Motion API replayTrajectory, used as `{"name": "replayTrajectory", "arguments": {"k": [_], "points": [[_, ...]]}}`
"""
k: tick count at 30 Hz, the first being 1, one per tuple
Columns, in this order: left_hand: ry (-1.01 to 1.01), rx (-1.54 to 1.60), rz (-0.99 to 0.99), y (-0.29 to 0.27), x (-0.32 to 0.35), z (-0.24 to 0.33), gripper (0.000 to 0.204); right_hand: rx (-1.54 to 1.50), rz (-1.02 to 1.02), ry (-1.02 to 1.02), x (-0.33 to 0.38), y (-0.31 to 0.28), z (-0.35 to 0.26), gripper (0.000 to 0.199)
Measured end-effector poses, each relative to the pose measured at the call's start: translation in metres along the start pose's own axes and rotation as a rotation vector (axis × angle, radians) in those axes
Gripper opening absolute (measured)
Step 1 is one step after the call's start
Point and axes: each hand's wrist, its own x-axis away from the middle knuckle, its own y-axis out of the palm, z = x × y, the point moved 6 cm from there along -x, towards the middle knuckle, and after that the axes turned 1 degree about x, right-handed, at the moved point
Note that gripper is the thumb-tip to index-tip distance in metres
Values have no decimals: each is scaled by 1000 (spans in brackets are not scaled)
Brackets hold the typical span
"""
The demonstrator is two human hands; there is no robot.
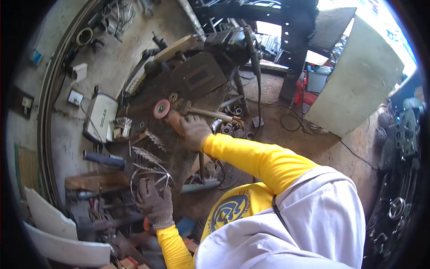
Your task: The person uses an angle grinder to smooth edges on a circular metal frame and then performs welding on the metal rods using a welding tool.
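My right hand (195, 132), in a grey-brown work glove, is closed around the orange body of an angle grinder (175, 124). The grinder's round pink disc (161, 109) points away from me over the dark worktop. Lower and to the left, my gloved left hand (154, 202) has its fingers bent over a thin metal ring with spokes (149, 171). Twisted metal pieces (149, 156) lie just beyond the ring. Past my right hand rests what looks like a hammer with a pale handle (212, 114).
A white box (101, 117) stands at the worktop's left side, with a dark cylinder (104, 159) nearer. Several metal rings (230, 129) are heaped right of the table. A black cable (300, 127) crosses the floor. A large pale panel (356, 76) leans at the right; machinery (405, 134) lines the edge.
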Motion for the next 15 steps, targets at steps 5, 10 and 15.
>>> {"name": "replayTrajectory", "arguments": {"k": [5,10,15], "points": [[116,-39,-242,44,3,-42,82,-269,-6,-44,81,-22,-23,69],[105,129,-284,74,4,-62,80,-302,55,102,128,-38,-39,55],[125,738,-261,58,-19,-123,71,-124,313,50,155,-60,-75,51]]}}
